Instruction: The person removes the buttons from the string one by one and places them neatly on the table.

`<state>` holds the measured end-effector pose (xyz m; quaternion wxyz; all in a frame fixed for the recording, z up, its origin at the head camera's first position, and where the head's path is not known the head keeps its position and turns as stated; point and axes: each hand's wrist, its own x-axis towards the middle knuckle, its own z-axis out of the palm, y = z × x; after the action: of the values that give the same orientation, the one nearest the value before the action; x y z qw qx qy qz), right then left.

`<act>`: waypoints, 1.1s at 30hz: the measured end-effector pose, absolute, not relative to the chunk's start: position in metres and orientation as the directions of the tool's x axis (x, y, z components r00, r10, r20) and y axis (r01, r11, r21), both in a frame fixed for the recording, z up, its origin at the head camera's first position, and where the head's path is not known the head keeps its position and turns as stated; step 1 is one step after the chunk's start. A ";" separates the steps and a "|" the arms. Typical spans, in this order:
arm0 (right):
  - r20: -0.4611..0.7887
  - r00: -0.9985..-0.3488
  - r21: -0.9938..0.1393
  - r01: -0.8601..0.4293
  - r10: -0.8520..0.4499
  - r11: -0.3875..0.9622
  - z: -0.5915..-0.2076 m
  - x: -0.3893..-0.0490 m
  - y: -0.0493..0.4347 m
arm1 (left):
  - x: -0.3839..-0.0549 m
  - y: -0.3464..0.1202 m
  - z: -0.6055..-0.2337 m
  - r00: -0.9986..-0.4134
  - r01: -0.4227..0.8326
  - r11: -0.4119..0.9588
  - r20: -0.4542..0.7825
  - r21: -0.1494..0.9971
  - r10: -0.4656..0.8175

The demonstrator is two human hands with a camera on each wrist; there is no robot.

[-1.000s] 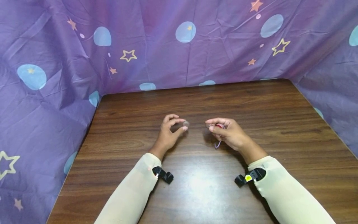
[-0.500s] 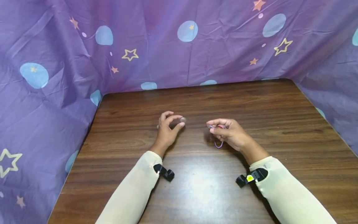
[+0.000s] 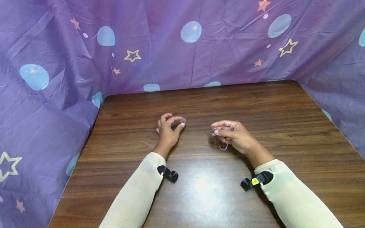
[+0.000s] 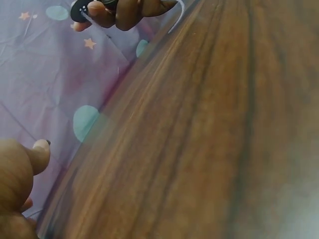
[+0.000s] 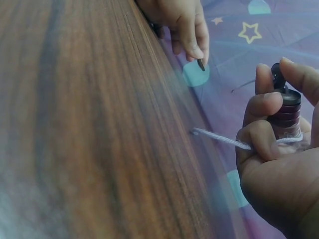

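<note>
My left hand (image 3: pixel 169 132) pinches a small dark round disc (image 3: pixel 183 120) between thumb and index finger, above the table. Seen edge-on in the right wrist view, that disc (image 5: pixel 201 64) is thin and brownish. Across from it, my right hand (image 3: pixel 234 134) pinches a black button (image 5: pixel 277 77) with small holes. A pale purple string (image 3: pixel 223 149) comes from this button (image 4: pixel 79 11) and hangs in a loop below the hand. Curled right fingers also hold a stack of dark red and black discs (image 5: pixel 290 113), with string around its lower part. The palm side partly hides the stack.
The brown wood-grain table (image 3: pixel 199 202) lies under both hands. A purple curtain (image 3: pixel 165 28) with stars and blue spots stands behind it and along both sides. Each sleeved forearm carries a black wrist mount (image 3: pixel 171 174).
My left hand has moved left and slightly away with the disc, widening the gap between the hands. My right hand has hardly moved; the string below it hangs in a wider loop.
</note>
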<state>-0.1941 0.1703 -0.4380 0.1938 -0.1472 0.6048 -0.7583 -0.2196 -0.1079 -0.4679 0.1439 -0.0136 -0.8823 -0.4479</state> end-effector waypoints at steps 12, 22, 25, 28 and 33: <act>0.003 -0.883 -0.979 0.094 -0.470 -0.183 -0.440 -0.193 0.171 | -0.223 -0.099 -0.465 -0.953 0.059 0.652 0.237 0.756 -0.189; -0.025 -0.894 -0.986 0.096 -0.447 -0.138 -0.438 -0.193 0.170 | -0.224 -0.093 -0.465 -0.943 -0.003 0.697 0.230 0.717 -0.240; -0.034 -0.894 -0.986 0.102 -0.447 -0.129 -0.438 -0.193 0.170 | -0.225 -0.092 -0.464 -0.941 -0.008 0.699 0.231 0.715 -0.248; -0.042 -0.891 -0.985 0.113 -0.452 -0.132 -0.438 -0.194 0.169 | -0.226 -0.092 -0.464 -0.941 -0.017 0.702 0.226 0.712 -0.252; -0.040 -0.899 -0.977 0.127 -0.437 -0.171 -0.439 -0.194 0.168 | -0.227 -0.092 -0.464 -0.950 -0.041 0.722 0.198 0.691 -0.243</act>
<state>-0.1944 0.1676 -0.4386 0.1866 -0.1257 0.6162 -0.7547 -0.2267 -0.0921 -0.4638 0.1387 0.0774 -0.9174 -0.3649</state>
